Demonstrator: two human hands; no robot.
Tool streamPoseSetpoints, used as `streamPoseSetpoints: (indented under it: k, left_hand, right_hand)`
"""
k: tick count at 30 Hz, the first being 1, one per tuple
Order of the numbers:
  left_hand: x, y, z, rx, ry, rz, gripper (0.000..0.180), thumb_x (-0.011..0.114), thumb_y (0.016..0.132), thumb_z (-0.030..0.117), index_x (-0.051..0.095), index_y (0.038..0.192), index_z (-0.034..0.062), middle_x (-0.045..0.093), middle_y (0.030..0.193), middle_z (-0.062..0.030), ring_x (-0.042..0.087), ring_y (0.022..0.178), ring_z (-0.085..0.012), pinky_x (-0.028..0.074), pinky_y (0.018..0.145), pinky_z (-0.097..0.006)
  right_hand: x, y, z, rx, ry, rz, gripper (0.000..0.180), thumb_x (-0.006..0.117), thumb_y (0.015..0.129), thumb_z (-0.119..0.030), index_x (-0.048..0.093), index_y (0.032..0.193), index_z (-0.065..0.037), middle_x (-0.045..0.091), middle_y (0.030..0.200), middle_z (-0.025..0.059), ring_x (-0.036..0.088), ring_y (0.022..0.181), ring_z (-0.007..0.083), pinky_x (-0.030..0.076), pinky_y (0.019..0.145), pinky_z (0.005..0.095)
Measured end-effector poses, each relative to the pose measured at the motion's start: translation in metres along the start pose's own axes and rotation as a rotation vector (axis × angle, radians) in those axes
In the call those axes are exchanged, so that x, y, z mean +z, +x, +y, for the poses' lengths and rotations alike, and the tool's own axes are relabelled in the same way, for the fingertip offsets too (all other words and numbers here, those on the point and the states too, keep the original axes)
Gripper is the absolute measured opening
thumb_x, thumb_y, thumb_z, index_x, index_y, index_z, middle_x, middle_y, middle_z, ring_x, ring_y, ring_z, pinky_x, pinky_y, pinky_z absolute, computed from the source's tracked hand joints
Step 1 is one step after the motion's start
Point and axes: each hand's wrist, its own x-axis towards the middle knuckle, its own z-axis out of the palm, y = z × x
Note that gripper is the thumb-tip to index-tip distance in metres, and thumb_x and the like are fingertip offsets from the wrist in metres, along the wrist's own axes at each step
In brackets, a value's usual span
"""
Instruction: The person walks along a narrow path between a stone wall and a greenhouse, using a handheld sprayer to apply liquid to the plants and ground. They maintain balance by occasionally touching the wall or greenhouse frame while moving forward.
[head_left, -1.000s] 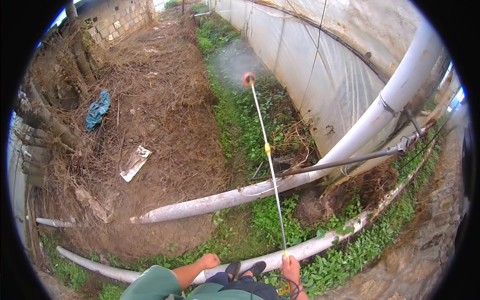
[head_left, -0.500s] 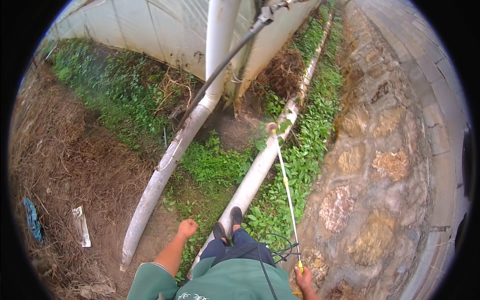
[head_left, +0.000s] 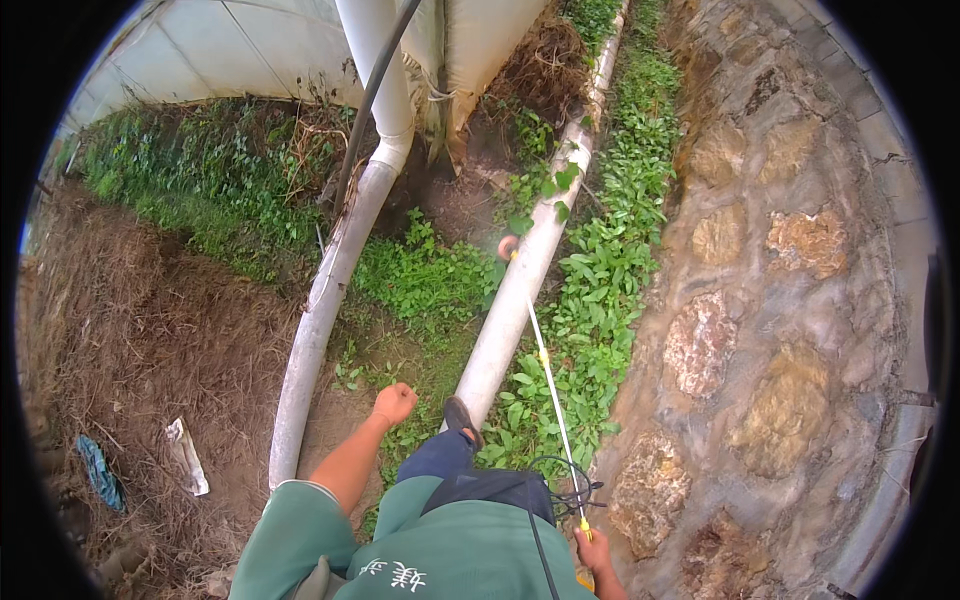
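Note:
My right hand [head_left: 597, 556] is closed around the handle end of a long white spray wand [head_left: 556, 405] with yellow fittings. The wand slants forward and left, and its round orange-brown nozzle head [head_left: 508, 246] is beside a white pipe [head_left: 522, 290] lying on the ground. A faint haze shows around the nozzle, above green weeds [head_left: 435, 275]. Held out over bare soil, my left hand [head_left: 396, 402] is a loose fist with nothing visible in it. A thin dark hose [head_left: 540, 545] loops near my right hand.
A second white pipe [head_left: 335, 275] bends down from the plastic greenhouse wall [head_left: 230, 50]. Leafy plants [head_left: 595, 320] line a stone wall [head_left: 760, 300] at the right. Dry stalks [head_left: 160, 320] cover the left, with blue plastic [head_left: 100, 472] and a white scrap [head_left: 186, 456]. My shoe [head_left: 461, 418] is beside the ground pipe.
The wand's nozzle has swung left across the ground pipe to its left side. I have moved forward along the pipe, and my left fist has shifted forward and slightly right.

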Motion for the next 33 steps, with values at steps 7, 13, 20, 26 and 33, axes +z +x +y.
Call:
streamPoseSetpoints:
  k: [7, 13, 20, 26, 33]
  left_hand:
    - [0.062, 0.000, -0.069, -0.151, 0.036, 0.022, 0.031, 0.056, 0.081, 0.029, 0.069, 0.096, 0.0052, 0.069, 0.101, -0.0211, 0.064, 0.099, -0.0369, 0.049, 0.088, -0.043]
    - [0.104, -0.058, -0.131, -0.261, 0.006, 0.020, 0.032, 0.055, 0.081, 0.029, 0.069, 0.100, 0.0069, 0.067, 0.108, -0.0217, 0.062, 0.106, -0.0371, 0.048, 0.093, -0.044]
    - [0.112, -0.117, -0.201, -0.362, -0.088, 0.130, 0.032, 0.060, 0.078, 0.028, 0.071, 0.097, 0.0046, 0.068, 0.104, -0.0229, 0.064, 0.102, -0.0367, 0.050, 0.092, -0.043]
    - [0.123, -0.157, -0.252, -0.324, -0.181, 0.157, 0.032, 0.064, 0.077, 0.031, 0.072, 0.092, 0.0050, 0.070, 0.098, -0.0210, 0.066, 0.099, -0.0345, 0.050, 0.090, -0.041]
    - [0.110, -0.199, -0.309, -0.321, -0.280, 0.233, 0.028, 0.061, 0.079, 0.028, 0.072, 0.088, 0.0031, 0.071, 0.088, -0.0193, 0.068, 0.089, -0.0337, 0.052, 0.084, -0.040]
  right_hand:
    - [0.009, -0.041, 0.053, -0.063, -0.345, -0.167, 0.049, 0.061, 0.090, -0.049, 0.068, 0.094, -0.001, 0.068, 0.081, 0.0213, 0.066, 0.077, 0.0341, 0.049, 0.071, 0.0442]
    - [0.047, -0.030, 0.058, -0.241, -0.298, -0.374, 0.046, 0.057, 0.092, -0.047, 0.068, 0.110, -0.005, 0.069, 0.098, 0.0227, 0.068, 0.095, 0.0355, 0.051, 0.081, 0.0420]
    - [0.006, -0.078, 0.111, 0.012, -0.286, -0.284, 0.039, 0.067, 0.089, -0.040, 0.069, 0.090, -0.001, 0.066, 0.067, 0.0060, 0.060, 0.063, 0.0135, 0.048, 0.061, 0.0327]
    - [0.066, -0.064, 0.118, -0.295, -0.153, 0.291, 0.035, 0.062, 0.093, -0.033, 0.063, 0.089, 0.001, 0.060, 0.071, 0.0216, 0.054, 0.064, 0.0312, 0.047, 0.065, 0.0409]
    - [0.112, 0.027, 0.044, -0.294, 0.344, 0.408, 0.045, 0.057, 0.096, -0.042, 0.059, 0.084, 0.001, 0.057, 0.064, 0.0124, 0.053, 0.060, 0.0222, 0.044, 0.059, 0.0397]
